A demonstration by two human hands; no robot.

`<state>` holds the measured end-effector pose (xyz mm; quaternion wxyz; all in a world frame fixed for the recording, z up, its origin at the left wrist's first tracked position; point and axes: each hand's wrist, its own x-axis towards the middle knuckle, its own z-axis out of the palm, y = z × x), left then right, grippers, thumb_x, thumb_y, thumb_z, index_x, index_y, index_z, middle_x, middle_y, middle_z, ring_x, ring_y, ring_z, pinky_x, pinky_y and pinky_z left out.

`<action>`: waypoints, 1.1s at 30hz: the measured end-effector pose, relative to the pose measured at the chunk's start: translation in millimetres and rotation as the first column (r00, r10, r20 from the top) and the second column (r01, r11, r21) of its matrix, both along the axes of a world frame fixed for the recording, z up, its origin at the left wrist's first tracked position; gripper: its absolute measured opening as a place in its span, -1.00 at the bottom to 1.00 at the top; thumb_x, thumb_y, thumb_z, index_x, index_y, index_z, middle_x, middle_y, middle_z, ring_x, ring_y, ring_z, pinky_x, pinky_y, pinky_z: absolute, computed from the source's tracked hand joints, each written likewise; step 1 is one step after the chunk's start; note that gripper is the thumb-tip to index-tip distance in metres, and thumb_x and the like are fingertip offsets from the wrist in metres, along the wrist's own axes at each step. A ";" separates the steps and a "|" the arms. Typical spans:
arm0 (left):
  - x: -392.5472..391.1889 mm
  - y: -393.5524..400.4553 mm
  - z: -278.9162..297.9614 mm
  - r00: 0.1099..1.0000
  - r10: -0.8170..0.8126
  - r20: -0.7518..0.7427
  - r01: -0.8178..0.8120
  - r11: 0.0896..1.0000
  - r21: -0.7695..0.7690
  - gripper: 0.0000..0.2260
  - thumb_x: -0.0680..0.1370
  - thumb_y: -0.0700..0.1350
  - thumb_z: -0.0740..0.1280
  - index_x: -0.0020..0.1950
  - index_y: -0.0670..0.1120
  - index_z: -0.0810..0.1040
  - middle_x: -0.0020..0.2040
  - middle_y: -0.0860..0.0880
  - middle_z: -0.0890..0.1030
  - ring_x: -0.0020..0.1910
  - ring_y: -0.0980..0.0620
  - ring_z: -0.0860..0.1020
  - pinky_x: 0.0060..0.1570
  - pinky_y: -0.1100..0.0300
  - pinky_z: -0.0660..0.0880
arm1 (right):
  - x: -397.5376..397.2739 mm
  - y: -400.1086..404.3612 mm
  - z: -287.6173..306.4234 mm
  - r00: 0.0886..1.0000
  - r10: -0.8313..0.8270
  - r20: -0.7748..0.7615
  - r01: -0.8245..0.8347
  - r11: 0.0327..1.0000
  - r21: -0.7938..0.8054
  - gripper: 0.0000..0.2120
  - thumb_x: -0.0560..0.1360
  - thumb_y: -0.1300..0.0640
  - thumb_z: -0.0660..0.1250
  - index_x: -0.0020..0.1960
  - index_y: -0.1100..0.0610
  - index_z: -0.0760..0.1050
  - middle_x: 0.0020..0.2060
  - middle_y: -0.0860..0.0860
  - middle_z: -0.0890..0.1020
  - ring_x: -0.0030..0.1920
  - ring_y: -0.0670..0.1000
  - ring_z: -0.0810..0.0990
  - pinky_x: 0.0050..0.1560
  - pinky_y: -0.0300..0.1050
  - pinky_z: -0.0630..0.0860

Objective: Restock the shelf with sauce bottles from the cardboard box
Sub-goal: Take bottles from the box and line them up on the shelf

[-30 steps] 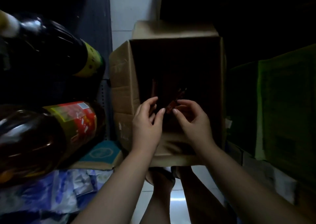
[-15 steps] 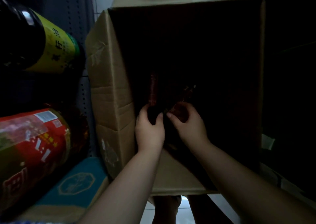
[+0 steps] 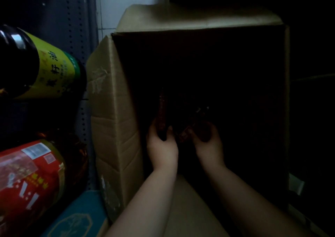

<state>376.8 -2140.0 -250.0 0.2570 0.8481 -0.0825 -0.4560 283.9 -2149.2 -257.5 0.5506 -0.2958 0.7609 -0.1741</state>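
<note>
Two hands reach down into the open cardboard box (image 3: pixel 112 121) in the head view, the only view given, and each has hold of a sauce bottle. The left hand (image 3: pixel 161 146) grips a dark reddish bottle (image 3: pixel 161 117) that stands nearly upright against the box's left inner wall; its thumb lies on one side of the glass and its fingers (image 3: pixel 170 130) curl round the other, clamped on the lower body. The right hand (image 3: pixel 208 142) holds a second bottle (image 3: pixel 192 126), tilted with its neck pointing up and to the right, the fingers wrapped round its base. The two bottles sit close together, low in the box, with the hands just beside each other. Deeper in, the box is too dark to tell what else it contains.

Left of the box, on the shelf (image 3: pixel 82 110), lie two large bottles on their sides: a dark one with a yellow-green label (image 3: pixel 52 70) above, and an amber one with a red label (image 3: pixel 30 180) below. A blue carton (image 3: pixel 79 216) sits beneath the lower bottle, touching the box's near-left corner. Behind the box a strip of pale tiled wall (image 3: pixel 126 1) shows. The right side of the frame is in deep shadow.
</note>
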 end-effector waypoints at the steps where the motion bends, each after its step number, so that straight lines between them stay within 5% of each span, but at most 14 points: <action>1: -0.7 2.8 2.6 1.000 0.012 0.005 -0.012 1.000 -0.006 -0.59 0.55 -0.12 0.33 0.40 0.05 0.42 0.32 -0.03 0.53 0.34 -0.03 0.47 0.38 -0.01 0.38 | 2.0 1.5 0.6 1.000 0.014 0.008 -0.014 1.000 0.007 -0.54 0.48 0.27 0.36 0.35 0.16 0.35 0.07 -0.05 0.52 0.10 -0.13 0.46 -0.04 -0.46 0.35; 6: -1.9 22.1 13.4 0.999 0.042 0.015 -0.042 0.998 -0.036 -0.63 0.55 -0.17 0.33 0.34 0.05 0.47 0.27 -0.02 0.57 0.31 0.01 0.50 0.38 -0.01 0.38 | 11.2 10.0 1.4 0.992 0.117 0.055 -0.118 0.993 0.020 -0.57 0.46 0.21 0.40 0.29 0.08 0.39 0.02 -0.11 0.55 0.06 -0.18 0.49 -0.17 -0.69 0.34; 10: -3.3 24.6 22.4 0.995 0.098 -0.019 -0.100 0.991 -0.084 -0.65 0.56 -0.20 0.31 0.33 0.05 0.47 0.25 -0.02 0.58 0.27 0.05 0.52 0.34 0.13 0.41 | 9.7 8.9 2.0 0.980 0.198 0.032 -0.198 0.980 -0.003 -0.56 0.45 0.16 0.42 0.29 0.05 0.40 0.12 -0.07 0.61 0.14 -0.13 0.56 0.12 -0.34 0.45; 12: -4.7 26.9 25.1 0.995 0.085 -0.051 -0.090 0.991 -0.104 -0.63 0.56 -0.23 0.31 0.33 0.04 0.46 0.26 -0.03 0.57 0.26 0.06 0.53 0.27 0.22 0.43 | 7.4 6.4 4.1 0.976 0.217 0.022 -0.217 0.976 0.001 -0.57 0.45 0.15 0.42 0.29 0.04 0.41 0.09 -0.10 0.60 0.12 -0.15 0.55 0.10 -0.34 0.45; 15: -6.9 30.4 18.6 0.995 0.087 -0.054 -0.088 0.996 -0.012 -0.62 0.56 -0.19 0.32 0.36 0.04 0.45 0.28 -0.04 0.56 0.30 0.01 0.51 0.36 0.06 0.40 | 3.6 3.0 4.6 0.985 0.170 0.026 -0.171 0.985 0.035 -0.63 0.46 0.19 0.41 0.22 0.03 0.42 -0.08 -0.22 0.56 -0.02 -0.20 0.55 -0.12 -0.56 0.42; 18: -7.1 24.5 8.2 0.975 0.209 -0.077 -0.199 0.972 0.123 -0.60 0.55 -0.14 0.33 0.38 0.07 0.43 0.29 -0.04 0.55 0.32 -0.05 0.49 0.40 -0.03 0.36 | 1.0 7.9 -0.9 0.997 0.054 0.059 -0.059 0.994 0.091 -0.68 0.46 0.23 0.40 0.13 0.00 0.38 -0.15 -0.25 0.52 -0.05 -0.17 0.54 -0.09 -0.45 0.42; 27: -9.8 29.0 -10.6 0.972 0.234 -0.017 -0.219 0.929 0.300 -0.49 0.53 -0.07 0.35 0.46 0.07 0.32 0.35 -0.10 0.51 0.35 -0.13 0.46 0.37 -0.04 0.37 | 3.3 20.4 -27.8 0.996 0.062 0.056 -0.069 0.987 0.142 -0.33 0.44 0.18 0.43 0.45 -0.01 0.19 0.26 -0.07 0.45 0.30 -0.03 0.44 0.27 -0.13 0.37; 33: -10.8 34.3 -32.0 0.996 0.069 -0.048 -0.047 0.929 0.367 -0.46 0.55 -0.05 0.33 0.50 0.00 0.26 0.39 -0.15 0.45 0.38 -0.18 0.43 0.36 -0.04 0.38 | 8.8 21.0 -37.3 0.998 0.056 0.033 -0.061 0.982 0.177 -0.17 0.43 0.20 0.44 0.52 0.10 0.00 0.45 0.07 0.29 0.41 -0.01 0.28 0.14 -0.44 0.20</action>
